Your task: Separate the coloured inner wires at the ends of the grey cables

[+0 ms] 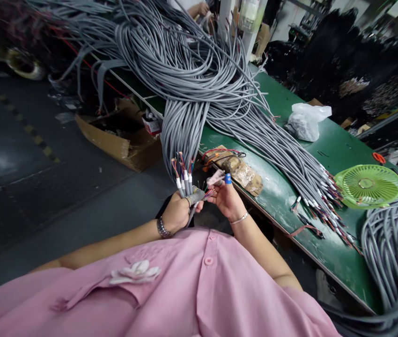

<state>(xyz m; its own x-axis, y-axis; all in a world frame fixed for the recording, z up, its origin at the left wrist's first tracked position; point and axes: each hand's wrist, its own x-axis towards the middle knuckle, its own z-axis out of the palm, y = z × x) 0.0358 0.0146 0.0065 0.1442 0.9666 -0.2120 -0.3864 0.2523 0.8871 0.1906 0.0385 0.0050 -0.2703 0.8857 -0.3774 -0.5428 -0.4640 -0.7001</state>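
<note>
Head view: the left hand is clasping a small bunch of grey cables, fingers wrapped around it, in front of the pink shirt and beside the tabletop. Loosely curled, the right hand is pinching thin coloured wires at its fingertips (one digit is wearing a blue cap). A heap of cables is lying across the tabletop, with a plastic bag resting near it and a round green fan sitting beside the wire ends.

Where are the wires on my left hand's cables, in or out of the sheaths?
Out: coloured wire ends poke past white bands on the grey cables.
</note>
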